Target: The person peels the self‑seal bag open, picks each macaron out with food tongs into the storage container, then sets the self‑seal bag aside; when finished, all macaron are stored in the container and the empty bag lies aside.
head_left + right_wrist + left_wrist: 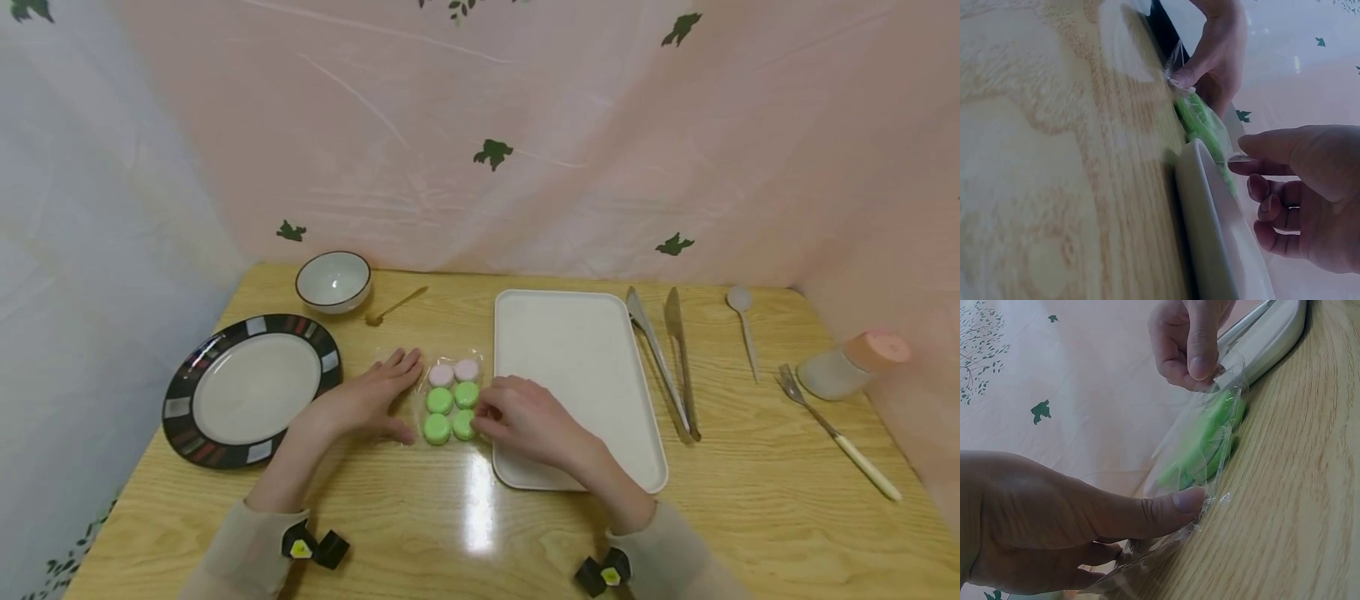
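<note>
A clear plastic bag (1169, 453) lies on the table with two pink macarons (466, 370) and several green macarons (438, 401) inside. My left hand (367, 398) rests on the bag's left end, fingers spread and fairly straight, the thumb (1172, 509) touching the plastic. On the other side, my right hand (528, 421) pinches the bag's right edge between thumb and index finger, above the left rim of a white tray (573, 333). In the right wrist view a bit of clear film (1241, 159) shows in that pinch, with the other fingers curled.
Left of the bag are a dark-rimmed plate (255, 387), a bowl (333, 282) and a small gold spoon (397, 306). Right of the tray lie metal tongs (678, 367), a grey spoon (742, 321), a fork (836, 433) and a pink-lidded jar (836, 371). Cloth walls border the table.
</note>
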### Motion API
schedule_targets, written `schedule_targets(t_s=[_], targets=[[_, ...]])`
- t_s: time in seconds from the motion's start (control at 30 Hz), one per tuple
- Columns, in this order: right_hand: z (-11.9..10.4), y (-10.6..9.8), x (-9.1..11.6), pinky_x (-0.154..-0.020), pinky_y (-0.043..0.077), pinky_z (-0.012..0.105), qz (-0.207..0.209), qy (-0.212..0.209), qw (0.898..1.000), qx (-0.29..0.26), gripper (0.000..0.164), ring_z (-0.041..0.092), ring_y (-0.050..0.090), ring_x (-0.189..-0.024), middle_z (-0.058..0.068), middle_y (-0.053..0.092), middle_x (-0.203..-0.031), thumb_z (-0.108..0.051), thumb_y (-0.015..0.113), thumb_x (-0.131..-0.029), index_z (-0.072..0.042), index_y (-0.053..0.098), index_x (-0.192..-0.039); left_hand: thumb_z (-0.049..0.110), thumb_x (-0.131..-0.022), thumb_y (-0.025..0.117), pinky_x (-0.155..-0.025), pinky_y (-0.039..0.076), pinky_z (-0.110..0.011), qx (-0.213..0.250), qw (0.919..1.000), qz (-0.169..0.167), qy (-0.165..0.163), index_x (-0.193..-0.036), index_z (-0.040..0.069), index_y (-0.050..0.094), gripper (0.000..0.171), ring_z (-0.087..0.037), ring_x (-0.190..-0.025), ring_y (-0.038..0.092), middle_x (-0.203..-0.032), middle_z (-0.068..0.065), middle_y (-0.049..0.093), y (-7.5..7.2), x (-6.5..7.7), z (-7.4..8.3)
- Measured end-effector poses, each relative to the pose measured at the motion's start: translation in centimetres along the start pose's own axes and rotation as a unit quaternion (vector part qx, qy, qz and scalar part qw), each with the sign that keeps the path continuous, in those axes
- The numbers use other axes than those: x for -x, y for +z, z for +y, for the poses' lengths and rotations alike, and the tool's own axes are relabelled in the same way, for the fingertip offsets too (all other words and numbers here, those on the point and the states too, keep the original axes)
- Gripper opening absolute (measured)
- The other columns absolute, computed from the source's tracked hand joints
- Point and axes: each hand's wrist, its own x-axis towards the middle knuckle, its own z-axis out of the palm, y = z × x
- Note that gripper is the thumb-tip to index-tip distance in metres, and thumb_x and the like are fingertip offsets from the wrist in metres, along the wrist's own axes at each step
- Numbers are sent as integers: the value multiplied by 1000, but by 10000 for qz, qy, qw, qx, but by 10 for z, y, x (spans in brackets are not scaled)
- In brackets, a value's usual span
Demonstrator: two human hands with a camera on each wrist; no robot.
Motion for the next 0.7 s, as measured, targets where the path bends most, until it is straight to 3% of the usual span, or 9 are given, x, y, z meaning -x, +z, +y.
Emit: schedule_targets(t_s=[0.17, 0.7], targets=[[-2, 1, -1, -63, 39, 21, 38, -35, 10000, 42, 13, 3, 47, -69, -16, 51, -70, -25, 59, -89, -27, 62, -77, 40, -76, 75, -117, 13, -49, -10, 10000, -10, 9, -150, 6, 16, 101, -31, -148, 1, -160, -10, 3, 0, 0, 1], [3, -2, 0, -66, 41, 20, 19, 56, 10000, 64, 11, 1, 49, -71, -18, 54, -73, -25, 60, -89, -26, 66, -79, 42, -75, 75, -117, 13, -49, -12, 10000, 9, -27, -151, 8, 15, 102, -31, -148, 1, -160, -8, 2, 0, 1, 1]])
